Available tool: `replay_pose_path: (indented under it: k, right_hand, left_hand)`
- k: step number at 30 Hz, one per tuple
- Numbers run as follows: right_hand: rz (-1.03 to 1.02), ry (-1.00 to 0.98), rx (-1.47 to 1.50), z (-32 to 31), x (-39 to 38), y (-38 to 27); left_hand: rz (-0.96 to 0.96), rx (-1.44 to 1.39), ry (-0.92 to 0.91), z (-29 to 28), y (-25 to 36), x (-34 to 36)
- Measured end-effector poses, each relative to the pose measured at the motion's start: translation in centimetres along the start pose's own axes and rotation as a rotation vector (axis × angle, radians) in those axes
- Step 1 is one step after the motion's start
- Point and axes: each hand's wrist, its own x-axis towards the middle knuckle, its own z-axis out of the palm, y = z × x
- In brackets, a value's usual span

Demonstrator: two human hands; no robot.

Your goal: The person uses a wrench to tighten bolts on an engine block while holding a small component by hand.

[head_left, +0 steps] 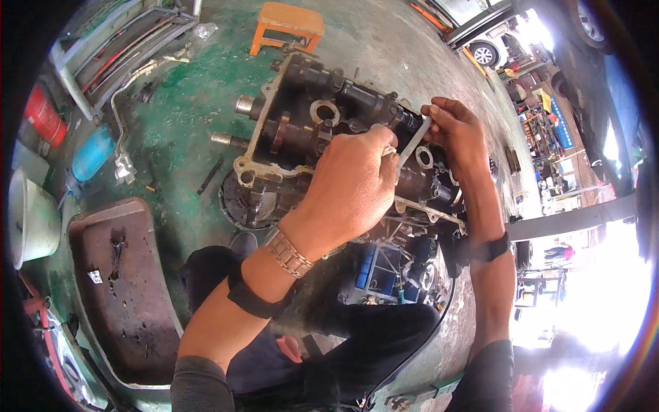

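A dark, oily engine head (288,113) with camshafts and a pale flanged edge lies in front of me, raised above the floor. Over it, my left hand (350,185) is closed on one end of a thin, flat metal strip (415,142), possibly a feeler gauge; its fingertips are partly hidden by the hand's back. My right hand (456,134), beyond and to the right, pinches the other end between thumb and fingers. The strip slants up to the right across the engine head.
A brown drip tray (117,302) with small tools, a white bucket (34,216), blue (93,154) and red cylinders (44,113) lie left. An orange stool (285,24) is behind the engine, a metal rack (123,48) back left, a blue crate (381,271) below, a car (484,51) back right.
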Motion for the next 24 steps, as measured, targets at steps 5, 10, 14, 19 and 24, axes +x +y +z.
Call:
replay_pose_path:
  k: [5,10,14,19,24]
  right_hand:
    - [-0.092,-0.010,-0.172,1.1,0.8,-0.9]
    - [-0.107,-0.092,-0.263,2.0,2.1,-0.6]
    - [-0.263,-0.031,-0.411,3.1,3.0,0.2]
    - [-0.443,-0.020,-0.608,4.0,3.1,-0.3]
    - [-0.440,-0.040,-0.690,5.4,2.9,-1.3]
  left_hand:
    - [0.038,-0.017,0.108,-0.6,-0.1,0.2]
    - [0.097,-0.146,0.304,-1.3,-0.5,1.5]
    - [-0.105,-0.379,0.319,-1.7,-0.2,1.1]
    - [-0.048,-0.397,0.386,-2.0,0.0,1.3]
    - [-0.055,-0.451,0.428,-2.1,0.2,1.4]
